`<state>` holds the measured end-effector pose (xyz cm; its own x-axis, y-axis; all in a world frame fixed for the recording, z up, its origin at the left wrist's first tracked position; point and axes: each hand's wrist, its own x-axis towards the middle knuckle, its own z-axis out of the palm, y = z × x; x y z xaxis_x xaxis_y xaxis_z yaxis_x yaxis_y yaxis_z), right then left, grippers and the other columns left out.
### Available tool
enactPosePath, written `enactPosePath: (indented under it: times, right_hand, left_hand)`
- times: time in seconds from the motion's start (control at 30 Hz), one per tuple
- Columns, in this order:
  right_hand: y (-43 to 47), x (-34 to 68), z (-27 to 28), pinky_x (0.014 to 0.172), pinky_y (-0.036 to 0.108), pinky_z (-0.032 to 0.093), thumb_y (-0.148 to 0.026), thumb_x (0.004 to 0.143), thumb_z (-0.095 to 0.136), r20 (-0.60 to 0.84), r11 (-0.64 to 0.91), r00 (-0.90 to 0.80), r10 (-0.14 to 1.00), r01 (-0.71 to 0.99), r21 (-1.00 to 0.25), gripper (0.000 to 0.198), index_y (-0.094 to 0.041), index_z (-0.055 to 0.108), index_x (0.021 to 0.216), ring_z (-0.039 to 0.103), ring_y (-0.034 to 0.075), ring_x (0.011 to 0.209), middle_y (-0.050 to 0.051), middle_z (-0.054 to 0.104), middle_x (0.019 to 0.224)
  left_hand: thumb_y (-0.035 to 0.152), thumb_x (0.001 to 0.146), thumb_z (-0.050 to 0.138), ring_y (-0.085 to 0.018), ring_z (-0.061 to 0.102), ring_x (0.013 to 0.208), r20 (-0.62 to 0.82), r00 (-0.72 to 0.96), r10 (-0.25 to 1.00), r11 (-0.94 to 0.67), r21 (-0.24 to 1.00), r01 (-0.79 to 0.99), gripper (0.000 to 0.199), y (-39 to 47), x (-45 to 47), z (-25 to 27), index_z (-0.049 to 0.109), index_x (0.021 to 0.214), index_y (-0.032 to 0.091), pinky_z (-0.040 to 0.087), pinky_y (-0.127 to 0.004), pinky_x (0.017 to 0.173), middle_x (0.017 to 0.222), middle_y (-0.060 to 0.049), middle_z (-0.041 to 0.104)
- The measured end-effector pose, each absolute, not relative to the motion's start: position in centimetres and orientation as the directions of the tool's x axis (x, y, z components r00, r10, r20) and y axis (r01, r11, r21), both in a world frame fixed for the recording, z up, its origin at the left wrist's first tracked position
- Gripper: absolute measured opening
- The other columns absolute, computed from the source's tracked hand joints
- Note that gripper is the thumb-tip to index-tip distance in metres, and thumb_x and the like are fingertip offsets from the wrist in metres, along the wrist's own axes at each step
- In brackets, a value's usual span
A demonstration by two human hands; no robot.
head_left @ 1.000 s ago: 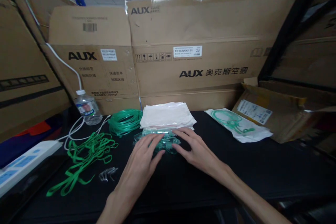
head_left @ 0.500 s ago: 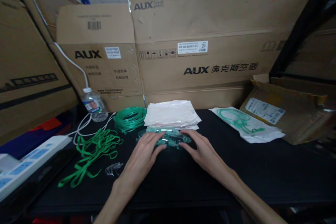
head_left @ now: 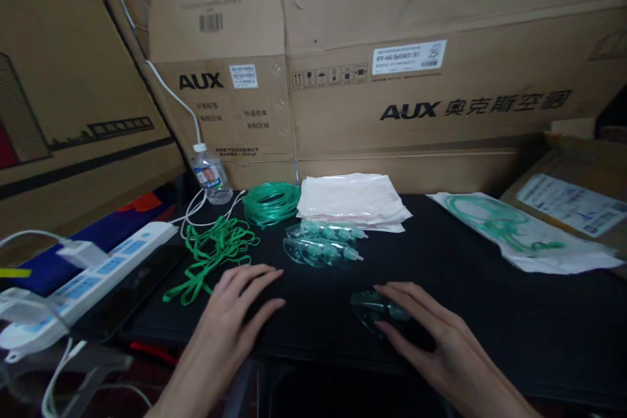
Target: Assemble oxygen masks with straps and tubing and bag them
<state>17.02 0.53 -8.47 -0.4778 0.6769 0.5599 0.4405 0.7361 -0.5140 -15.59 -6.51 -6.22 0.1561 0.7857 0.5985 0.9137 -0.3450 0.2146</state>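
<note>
Two rows of clear green moulded pieces (head_left: 321, 252) are laid just in front of the stacked white packets (head_left: 353, 199) on the bench (head_left: 313, 317); how many are held in each row cannot be told. One more piece (head_left: 368, 304) is pinched between the thumb and fingers of the right hand (head_left: 443, 333), well apart from the rows. The left hand (head_left: 240, 310) is spread near the green straps (head_left: 220, 240), with nothing seen to be held.

The work is judged to be only partly done — pieces are set out, but one is not yet released. The straps and the coiled tubing (head_left: 272, 202) are left loose, seemingly joined to nothing. At the right, green tubing is already enclosed in a flat packet (head_left: 519, 235).
</note>
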Motion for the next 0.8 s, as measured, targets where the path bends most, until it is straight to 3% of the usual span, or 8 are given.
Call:
enactPosePath:
  times: [0.1, 0.2, 0.37, 0.5, 0.67, 0.8]
  right_hand:
    - [0.5, 16.9, -8.8, 0.093, 0.031, 0.063, -0.018, 0.093, 0.067, 0.557, 0.732, -0.475, 0.681, 0.468, -0.495, 0.04, -0.029, 0.063, 0.131, 0.074, 0.021, 0.106, 0.006, 0.071, 0.121]
    - [0.2, 17.0, -8.8, 0.099, 0.036, 0.062, -0.021, 0.094, 0.067, 0.534, 0.725, -0.491, 0.689, 0.484, -0.49, 0.043, -0.029, 0.06, 0.136, 0.072, 0.023, 0.112, 0.008, 0.069, 0.126]
    - [-0.3, 17.0, -8.9, 0.11, 0.041, 0.054, -0.019, 0.096, 0.063, 0.489, 0.713, -0.52, 0.701, 0.484, -0.508, 0.045, -0.028, 0.055, 0.14, 0.065, 0.024, 0.125, 0.009, 0.065, 0.136]
    - [-0.4, 16.7, -8.0, 0.105, 0.037, 0.055, -0.016, 0.093, 0.066, 0.464, 0.673, -0.502, 0.73, 0.412, -0.614, 0.039, -0.025, 0.059, 0.131, 0.067, 0.023, 0.12, 0.009, 0.068, 0.129]
    - [-0.8, 15.7, -5.7, 0.089, 0.032, 0.057, -0.014, 0.085, 0.07, 0.336, 0.502, -0.446, 0.83, 0.334, -0.798, 0.034, -0.024, 0.062, 0.116, 0.071, 0.019, 0.098, 0.003, 0.073, 0.109]
    - [-1.3, 15.2, -4.7, 0.084, 0.029, 0.054, -0.017, 0.087, 0.07, 0.237, 0.402, -0.469, 0.851, 0.29, -0.869, 0.03, -0.024, 0.064, 0.115, 0.072, 0.017, 0.093, 0.0, 0.075, 0.104]
  left_hand:
    - [0.05, 0.097, 0.064, -0.029, 0.061, 0.122, 0.536, 0.173, 0.826, -0.296, 0.151, 0.943, 0.048, -6.9, -19.9, -6.6, 0.06, 0.14, 0.029, 0.054, -0.048, 0.102, 0.134, -0.009, 0.066]
    - [0.055, 0.097, 0.061, -0.03, 0.058, 0.128, 0.461, 0.206, 0.863, -0.293, 0.126, 0.948, 0.05, -6.4, -22.0, -6.7, 0.061, 0.141, 0.032, 0.052, -0.049, 0.106, 0.139, -0.009, 0.065]
    - [0.06, 0.096, 0.058, -0.03, 0.062, 0.124, 0.424, 0.283, 0.86, -0.363, 0.119, 0.924, 0.044, -5.0, -22.5, -6.7, 0.074, 0.125, 0.032, 0.053, -0.048, 0.105, 0.132, -0.008, 0.07]
    - [0.064, 0.093, 0.061, -0.03, 0.066, 0.115, 0.458, 0.283, 0.843, -0.385, 0.145, 0.911, 0.044, -4.1, -22.0, -6.8, 0.077, 0.114, 0.03, 0.055, -0.045, 0.1, 0.123, -0.007, 0.073]
    - [0.058, 0.092, 0.067, -0.022, 0.071, 0.103, 0.519, 0.16, 0.84, -0.385, 0.362, 0.849, 0.04, -4.2, -16.7, -5.2, 0.072, 0.12, 0.029, 0.056, -0.031, 0.093, 0.113, -0.002, 0.076]
    - [0.041, 0.096, 0.069, -0.015, 0.073, 0.093, 0.475, 0.234, 0.848, -0.482, 0.51, 0.712, 0.033, -4.4, -11.6, -3.8, 0.067, 0.128, 0.033, 0.057, -0.022, 0.082, 0.106, 0.002, 0.076]
